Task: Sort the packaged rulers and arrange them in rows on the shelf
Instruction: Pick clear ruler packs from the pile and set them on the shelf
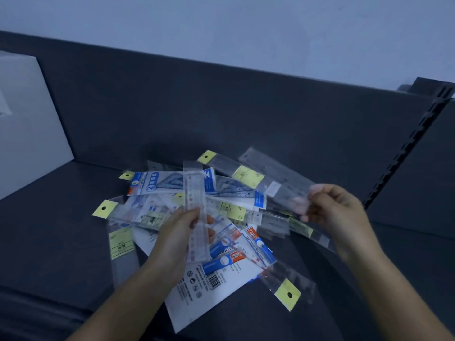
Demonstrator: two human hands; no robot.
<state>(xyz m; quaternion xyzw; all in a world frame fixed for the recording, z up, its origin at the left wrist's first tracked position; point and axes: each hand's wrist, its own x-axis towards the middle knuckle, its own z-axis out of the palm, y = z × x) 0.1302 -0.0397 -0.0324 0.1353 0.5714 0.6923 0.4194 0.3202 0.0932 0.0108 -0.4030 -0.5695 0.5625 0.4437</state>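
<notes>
Rulers lie heaped on the dark shelf; left hand grips one clear ruler upright; right hand pinches another ruler's end.

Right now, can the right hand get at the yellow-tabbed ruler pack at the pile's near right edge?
Probably yes: the yellow-tabbed pack lies uncovered at the edge of the pile, with nothing between it and the right hand. But that hand pinches a clear ruler pack, so its grip is taken.

1. Bare dark shelf lies left and right of the pile of packaged rulers.
2. A white box blocks the far left; the back panel closes the rear.
</notes>
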